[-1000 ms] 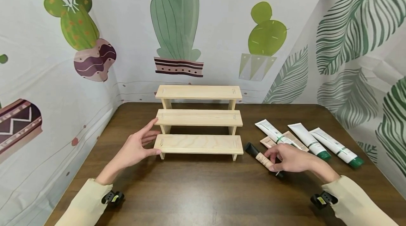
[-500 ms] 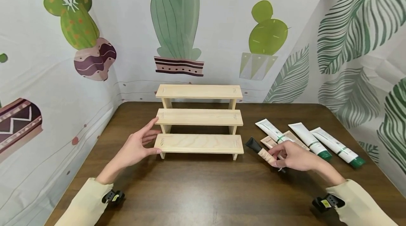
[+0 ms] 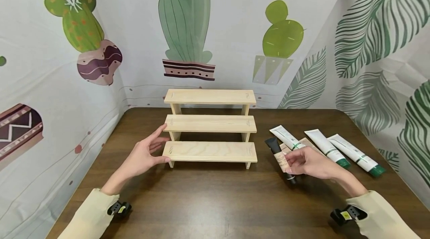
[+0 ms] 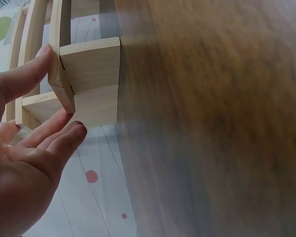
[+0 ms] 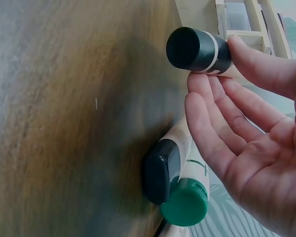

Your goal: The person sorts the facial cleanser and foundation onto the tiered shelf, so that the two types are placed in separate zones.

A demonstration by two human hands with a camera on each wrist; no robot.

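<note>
Black-ended beige tube (image 3: 281,161) is in the pinch of the right hand (image 3: 310,161), its thumb on one side and its fingertips on the other, over the desk (image 3: 201,205) just to the right of the three-step wooden rack (image 3: 211,152). One second ago the tube slanted low, its upper black end beside the corner of the lowest step; now that end has swung up and to the right, the tube stands steeper, and more of its printed front faces the camera. In the right wrist view its round black cap (image 5: 192,49) appears raised from the desk. The left hand has not changed: fingers spread and loosely extended, thumb at the left front corner of the lowest step, index fingertip at the left end of the middle one. The rack has kept its place. To the right, the nearest white tube (image 3: 285,136), lying across beige packaging (image 3: 306,142), and the second white tube (image 3: 326,147) and third white tube (image 3: 356,155), both green-capped, lie as they did. The right hand now hides part of the beige packaging.
</note>
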